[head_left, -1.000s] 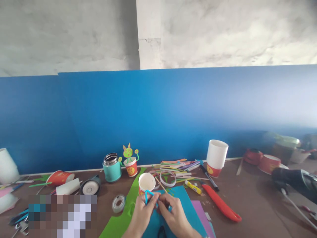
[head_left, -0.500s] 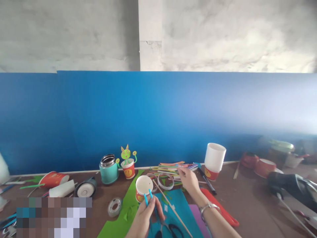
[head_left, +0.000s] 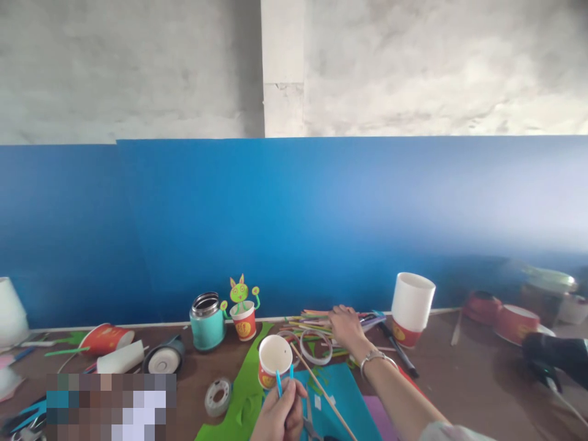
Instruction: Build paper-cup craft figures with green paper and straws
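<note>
My left hand (head_left: 281,411) is closed around two slim blue straws (head_left: 285,375), whose tips stick up in front of an upright paper cup (head_left: 275,353). The cup is white inside and red outside. My right hand (head_left: 348,327) rests on a pile of coloured straws (head_left: 316,323) by the back edge of the table. Its fingers bend down into the pile and their tips are hidden. Scissors (head_left: 310,422) lie partly behind my left hand on a blue sheet (head_left: 342,392). A thin wooden stick (head_left: 325,395) crosses that sheet.
A cup with a green cat-like figure (head_left: 242,318) stands beside a turquoise flask (head_left: 207,324). Tape (head_left: 217,397) lies near cut green sheet (head_left: 243,398). White cups (head_left: 413,300) are stacked at right, near a black marker (head_left: 399,350). Tipped cups (head_left: 108,338) lie left.
My right hand has moved from above the pile down onto it, farther back. My left hand still holds the blue straws, and the view has shifted slightly.
</note>
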The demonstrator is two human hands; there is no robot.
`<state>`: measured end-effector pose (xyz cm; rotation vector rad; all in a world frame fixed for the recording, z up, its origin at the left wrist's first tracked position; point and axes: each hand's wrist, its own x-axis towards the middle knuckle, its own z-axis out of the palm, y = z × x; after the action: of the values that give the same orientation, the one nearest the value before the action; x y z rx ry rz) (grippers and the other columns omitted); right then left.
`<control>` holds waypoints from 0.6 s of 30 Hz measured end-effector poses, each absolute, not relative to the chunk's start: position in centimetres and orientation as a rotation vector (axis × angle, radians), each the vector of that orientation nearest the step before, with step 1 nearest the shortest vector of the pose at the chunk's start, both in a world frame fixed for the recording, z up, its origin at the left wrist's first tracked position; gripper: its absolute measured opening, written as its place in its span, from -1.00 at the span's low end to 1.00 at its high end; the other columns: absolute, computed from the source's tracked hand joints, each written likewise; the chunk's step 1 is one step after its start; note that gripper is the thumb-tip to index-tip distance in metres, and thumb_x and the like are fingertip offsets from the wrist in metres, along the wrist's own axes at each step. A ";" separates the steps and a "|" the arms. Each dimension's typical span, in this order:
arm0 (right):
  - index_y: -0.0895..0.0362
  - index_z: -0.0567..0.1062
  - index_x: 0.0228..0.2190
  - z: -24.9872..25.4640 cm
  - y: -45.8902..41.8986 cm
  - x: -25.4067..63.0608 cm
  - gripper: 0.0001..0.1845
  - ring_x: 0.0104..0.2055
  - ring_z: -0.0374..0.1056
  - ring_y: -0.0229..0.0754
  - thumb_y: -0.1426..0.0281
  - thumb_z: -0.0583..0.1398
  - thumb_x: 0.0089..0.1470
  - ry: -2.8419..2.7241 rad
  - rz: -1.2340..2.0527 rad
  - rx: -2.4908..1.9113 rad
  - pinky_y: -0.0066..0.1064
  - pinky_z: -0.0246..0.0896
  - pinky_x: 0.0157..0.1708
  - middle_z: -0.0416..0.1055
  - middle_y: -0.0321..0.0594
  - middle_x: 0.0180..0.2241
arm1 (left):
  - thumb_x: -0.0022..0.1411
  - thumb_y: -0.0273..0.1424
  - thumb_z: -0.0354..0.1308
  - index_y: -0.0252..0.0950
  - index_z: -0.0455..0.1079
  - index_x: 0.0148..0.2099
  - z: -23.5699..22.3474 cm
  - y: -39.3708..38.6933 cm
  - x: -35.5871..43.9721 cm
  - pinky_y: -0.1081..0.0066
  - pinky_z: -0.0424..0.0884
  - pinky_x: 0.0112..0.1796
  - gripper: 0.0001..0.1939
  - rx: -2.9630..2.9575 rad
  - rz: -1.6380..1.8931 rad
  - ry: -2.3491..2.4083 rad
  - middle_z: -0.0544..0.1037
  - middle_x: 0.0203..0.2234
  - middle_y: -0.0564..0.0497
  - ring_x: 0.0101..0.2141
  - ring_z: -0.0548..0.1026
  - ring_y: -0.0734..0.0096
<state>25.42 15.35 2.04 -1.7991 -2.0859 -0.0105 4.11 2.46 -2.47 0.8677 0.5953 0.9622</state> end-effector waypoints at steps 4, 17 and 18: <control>0.19 0.51 -0.37 3.9 13.4 24.4 -0.75 -0.18 0.35 -0.04 0.49 0.02 0.08 -1.939 0.140 -1.762 -0.27 0.12 -0.18 0.51 -0.02 -0.31 | -0.24 0.14 0.30 -0.25 0.23 -0.39 -2.7 2.6 4.3 0.57 -0.21 -0.76 -0.40 0.757 1.050 0.692 0.25 -0.73 0.25 -0.80 -0.04 0.74; 0.13 0.33 -0.63 0.6 -0.6 16.3 -0.83 -0.75 0.22 -0.32 0.34 0.16 -0.11 -1.736 1.374 -1.376 -0.55 0.03 -0.73 0.33 -0.36 -0.76 | -0.14 0.11 0.26 -0.32 0.36 -0.45 0.8 -0.2 3.7 0.54 0.12 -0.53 -0.45 0.810 1.175 0.967 0.32 -0.62 0.15 -0.55 0.29 0.56; 0.13 0.33 -0.63 1.3 -0.5 16.5 -0.75 -0.74 0.21 -0.32 0.26 0.15 -0.05 -1.735 1.340 -1.364 -0.53 0.02 -0.73 0.34 -0.34 -0.75 | -0.12 0.10 0.25 -0.33 0.34 -0.48 0.9 -0.3 3.6 0.54 0.11 -0.54 -0.47 0.811 1.179 0.941 0.30 -0.65 0.16 -0.58 0.26 0.58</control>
<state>16.47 -0.46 1.34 -1.3641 -1.7352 1.3404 3.63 -0.29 0.90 0.8105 0.9411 1.1790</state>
